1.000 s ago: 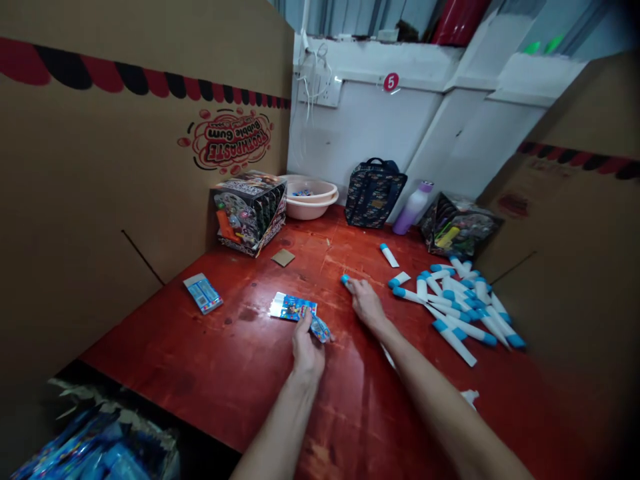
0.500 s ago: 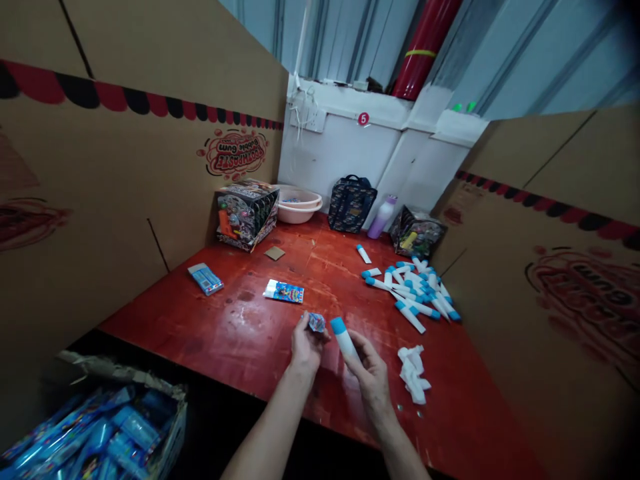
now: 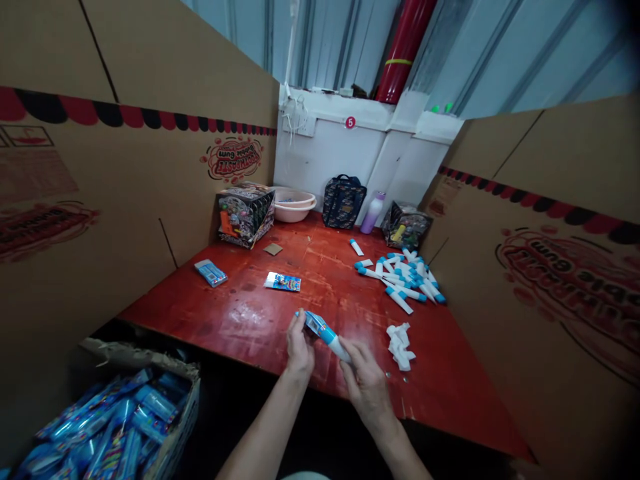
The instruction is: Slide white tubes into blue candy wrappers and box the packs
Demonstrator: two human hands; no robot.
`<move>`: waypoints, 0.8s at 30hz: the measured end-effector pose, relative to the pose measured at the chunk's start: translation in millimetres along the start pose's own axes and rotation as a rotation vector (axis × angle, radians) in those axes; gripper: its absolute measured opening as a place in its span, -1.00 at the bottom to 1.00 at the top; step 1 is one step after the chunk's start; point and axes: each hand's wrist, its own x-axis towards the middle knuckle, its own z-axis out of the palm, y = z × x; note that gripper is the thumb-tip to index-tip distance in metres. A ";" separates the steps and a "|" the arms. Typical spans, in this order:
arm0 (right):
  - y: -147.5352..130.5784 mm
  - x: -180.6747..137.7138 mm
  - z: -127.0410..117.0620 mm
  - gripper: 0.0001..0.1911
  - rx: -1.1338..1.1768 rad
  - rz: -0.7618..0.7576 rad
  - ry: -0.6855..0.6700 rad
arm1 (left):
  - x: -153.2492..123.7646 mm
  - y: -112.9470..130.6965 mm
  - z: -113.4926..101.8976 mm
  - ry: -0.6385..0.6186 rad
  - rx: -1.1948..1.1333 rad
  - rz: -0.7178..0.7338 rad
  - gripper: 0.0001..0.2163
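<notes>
Between my fingers, my left hand (image 3: 300, 348) grips a small printed blue packet (image 3: 313, 322). My right hand (image 3: 364, 377) is closed around the white body of a tube (image 3: 336, 345) with a blue cap. The tube's capped end is at the packet's mouth and seems to be partly inside it. Beyond my hands lies a printed blue packet (image 3: 283, 282) with a white end. Another blue packet (image 3: 211, 273) rests farther left. On the right is a loose pile of white tubes with blue caps (image 3: 405, 275).
A carton (image 3: 187, 407) full of blue packets stands at the lower left. Crumpled white tissue (image 3: 401, 347) lies right of my hands. Along the back are a display box (image 3: 245, 215), pink basins (image 3: 295, 212), a dark bag (image 3: 344, 203), a purple bottle (image 3: 373, 212) and another box (image 3: 407, 225). Cardboard walls flank the table.
My right hand has brought the tube's blue-capped end left to the packet in my left hand; before, they were apart. The camera view has shifted slightly.
</notes>
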 end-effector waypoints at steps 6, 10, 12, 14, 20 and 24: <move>-1.9 -4.3 1.0 -0.51 -0.114 -0.038 0.031 | -7.8 -3.2 5.0 -0.060 -0.010 0.018 -0.75; 0.7 -5.5 7.7 -0.53 -0.081 -0.070 0.058 | -17.0 -4.2 11.0 -0.129 0.006 -0.078 -0.71; 2.5 -5.8 11.2 -0.55 -0.053 -0.062 0.064 | -22.4 -6.0 13.4 -0.160 0.004 -0.127 -0.70; 4.6 -5.7 14.7 -0.57 -0.015 -0.046 0.088 | -27.4 -9.4 15.5 -0.169 -0.018 -0.154 -0.71; 11.4 -5.3 27.4 -0.57 0.058 0.009 0.161 | -35.7 -23.5 18.5 -0.118 -0.044 -0.155 -0.68; 13.3 -3.7 35.3 -0.57 0.095 0.037 0.191 | -34.4 -31.1 12.8 -0.128 0.009 -0.141 -0.66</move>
